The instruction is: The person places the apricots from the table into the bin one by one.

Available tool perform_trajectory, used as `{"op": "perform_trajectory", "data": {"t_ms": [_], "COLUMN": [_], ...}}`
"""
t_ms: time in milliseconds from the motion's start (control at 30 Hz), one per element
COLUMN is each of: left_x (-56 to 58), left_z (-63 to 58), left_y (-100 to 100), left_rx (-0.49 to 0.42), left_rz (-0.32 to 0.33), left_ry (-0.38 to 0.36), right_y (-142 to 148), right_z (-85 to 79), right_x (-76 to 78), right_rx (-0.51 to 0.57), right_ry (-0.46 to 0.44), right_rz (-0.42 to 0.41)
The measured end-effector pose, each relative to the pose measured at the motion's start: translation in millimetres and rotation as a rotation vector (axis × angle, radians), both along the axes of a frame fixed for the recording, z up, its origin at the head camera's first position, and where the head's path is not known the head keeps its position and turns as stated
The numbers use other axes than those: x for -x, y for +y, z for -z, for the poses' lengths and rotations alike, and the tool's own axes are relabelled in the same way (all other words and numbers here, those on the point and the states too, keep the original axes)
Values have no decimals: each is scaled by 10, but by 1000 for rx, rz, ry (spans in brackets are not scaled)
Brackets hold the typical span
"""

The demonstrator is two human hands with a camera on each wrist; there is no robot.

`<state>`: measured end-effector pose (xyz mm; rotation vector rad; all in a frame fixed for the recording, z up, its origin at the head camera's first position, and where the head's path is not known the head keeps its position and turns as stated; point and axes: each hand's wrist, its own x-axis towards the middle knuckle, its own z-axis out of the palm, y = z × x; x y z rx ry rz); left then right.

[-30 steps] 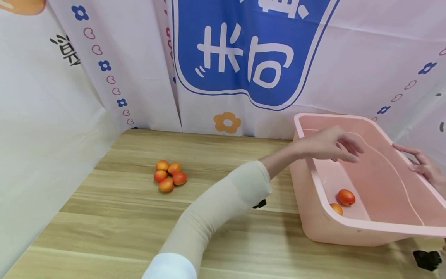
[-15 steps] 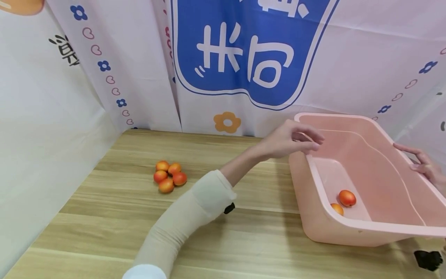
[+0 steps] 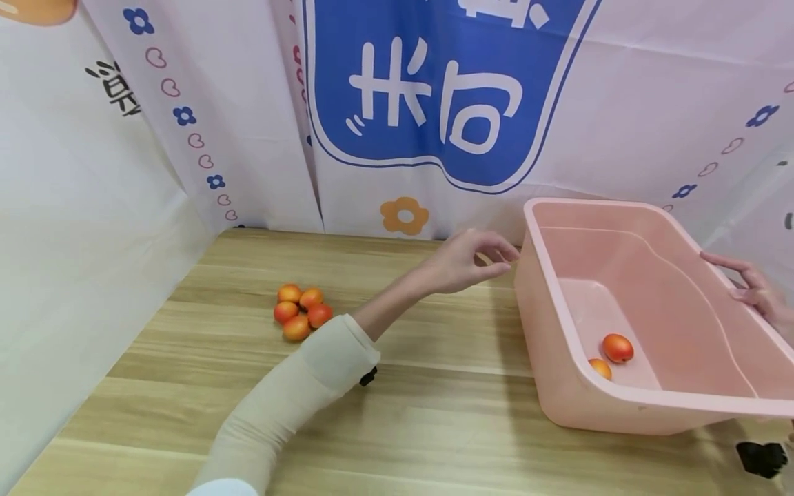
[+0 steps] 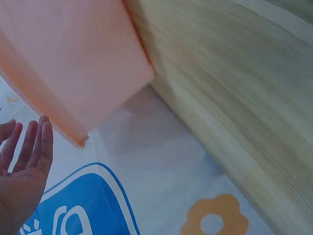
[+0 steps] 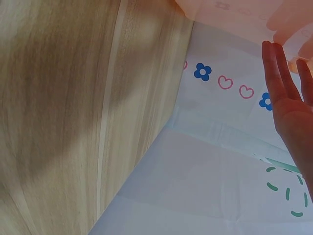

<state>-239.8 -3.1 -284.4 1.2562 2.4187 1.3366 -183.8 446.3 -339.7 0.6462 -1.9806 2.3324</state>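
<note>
My left hand (image 3: 468,262) is in the air just left of the pink plastic tub (image 3: 536,344), fingers loosely bent and nothing between them. In the left wrist view that same hand (image 4: 24,171) shows a bare palm beside the tub's rim. At the far right my right hand (image 3: 753,293) touches the tub's rim; the right wrist view has its fingers (image 5: 279,73) straight against the outer wall. Two small orange-red fruits, like tomatoes, lie in the tub: a redder one (image 3: 617,348) and an orange one (image 3: 599,368), partly hidden by the wall. Several similar fruits (image 3: 296,328) sit clustered on the table.
The wooden table (image 3: 422,413) ends at a printed cloth backdrop (image 3: 267,165) behind and at the left. The tub stands at the table's right, close to the backdrop. A black object (image 3: 761,459) shows below my right hand.
My left hand has come out from over the tub, moving left and lower, past its near-left rim. The right hand, the tub and the fruits stay in place.
</note>
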Motion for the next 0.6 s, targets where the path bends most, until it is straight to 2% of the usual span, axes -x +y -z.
{"op": "perform_trajectory", "data": {"t_ms": [167, 233, 333, 533, 600], "left_x": [5, 17, 41, 97, 113], "left_z": [46, 61, 86, 182, 218], "left_y": [-146, -212, -338, -665, -781], "left_rx": [82, 135, 232, 436, 510], "left_rz": [-53, -71, -108, -213, -244], "left_ry": [124, 183, 268, 422, 493], "right_y": [-8, -4, 0, 24, 20], "right_z": [-10, -10, -5, -11, -12], "right_x": [-6, -7, 2, 24, 22], "right_rx": [-24, -13, -23, 8, 5], "right_ry": [-12, -24, 9, -5, 0], "right_rz": [33, 24, 25, -72, -79]}}
